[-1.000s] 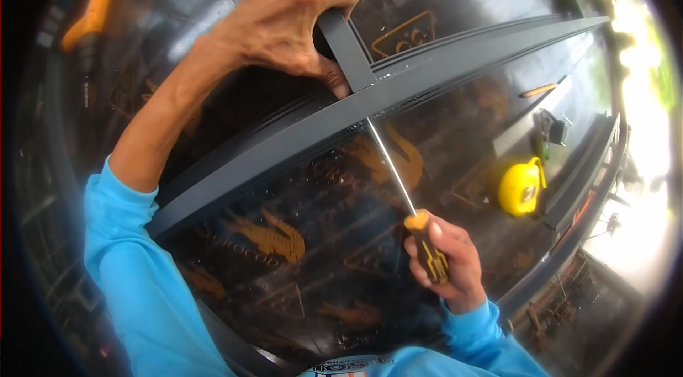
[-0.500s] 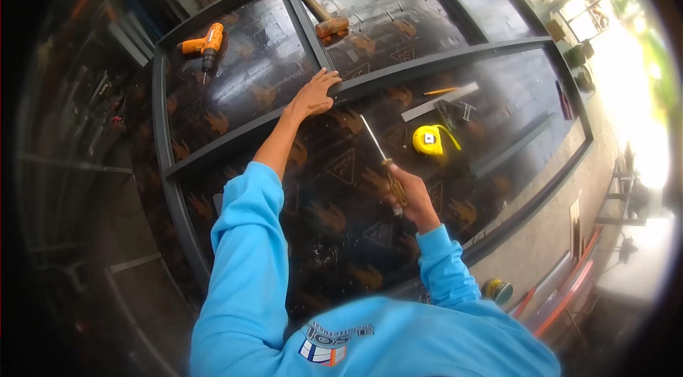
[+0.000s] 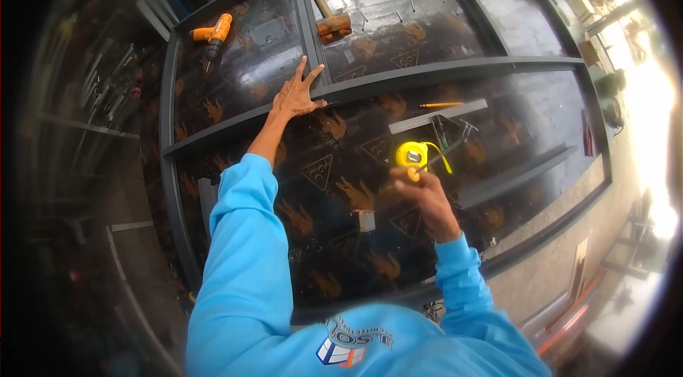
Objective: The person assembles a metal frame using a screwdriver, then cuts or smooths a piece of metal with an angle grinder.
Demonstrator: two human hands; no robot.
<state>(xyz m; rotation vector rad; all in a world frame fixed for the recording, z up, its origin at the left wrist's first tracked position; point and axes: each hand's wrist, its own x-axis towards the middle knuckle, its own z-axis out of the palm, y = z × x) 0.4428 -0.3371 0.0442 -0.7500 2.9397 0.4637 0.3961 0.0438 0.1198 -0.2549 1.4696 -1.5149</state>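
My left hand (image 3: 290,98) lies with its fingers spread on the dark grey metal frame (image 3: 398,78), at the joint where a crossbar meets the long middle bar. My right hand (image 3: 425,195) is closed around a screwdriver (image 3: 413,174) with a yellowish handle; its thin shaft points up and to the right. Motion blurs the fingers a little. Just beyond that hand sits a yellow tape measure (image 3: 411,155). A flat metal strip (image 3: 437,117), a pencil (image 3: 441,104) and small dark tools (image 3: 442,134) lie behind it.
An orange drill (image 3: 215,35) rests in the upper left panel. A wooden-handled hammer (image 3: 333,25) and several screws (image 3: 399,16) lie in the panel beside it. A small block (image 3: 366,220) stands on the dark printed board (image 3: 320,256). Long bars lie on the floor at right.
My right hand has swung the screwdriver from pointing up-left to up-right, nearer the tape measure. My left hand has spread its fingers at the joint. The small block has come into sight.
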